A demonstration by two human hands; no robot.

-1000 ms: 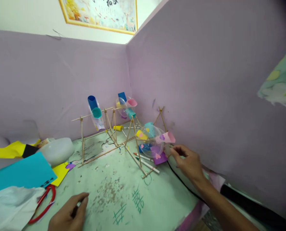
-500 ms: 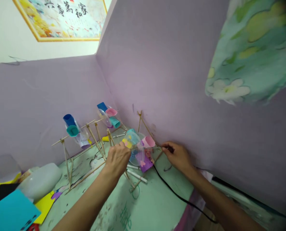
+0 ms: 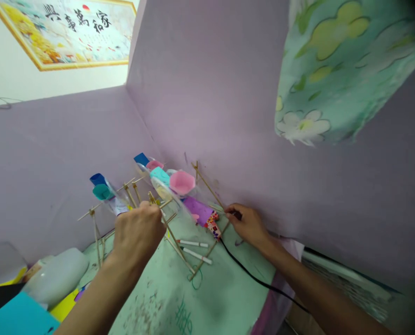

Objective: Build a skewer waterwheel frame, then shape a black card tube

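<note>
A clear plastic wheel [image 3: 188,215] carrying a pink paper cup [image 3: 182,182], a light-blue one and a purple one is at a frame of wooden sticks [image 3: 179,249]. My left hand [image 3: 139,228] is closed at the frame's near top, with a short stick [image 3: 166,203] sticking out past its knuckles toward the wheel. Against the wall, my right hand [image 3: 245,224] pinches a thin stick [image 3: 217,208] on the wheel's far side, beside a slanting frame stick [image 3: 209,187]. Its fingertips are partly hidden. Under the purple cup lies a flower-patterned piece [image 3: 213,225] joined to a black cable [image 3: 252,278].
Two more cupped wheels on stick stands are at the left, one with a teal cup [image 3: 102,192], one with a dark-blue cup [image 3: 141,159]. Markers [image 3: 196,255] lie on the green tabletop [image 3: 158,298]. Coloured paper [image 3: 20,316] and a whitish rounded object [image 3: 58,274] are front left. Flowered cloth [image 3: 319,83] hangs upper right.
My left hand has moved left, away from the wheel's middle. The wheel has turned and shifted up-left, its pink cup now higher. The right hand stays pinched near the wall. The view has shifted slightly.
</note>
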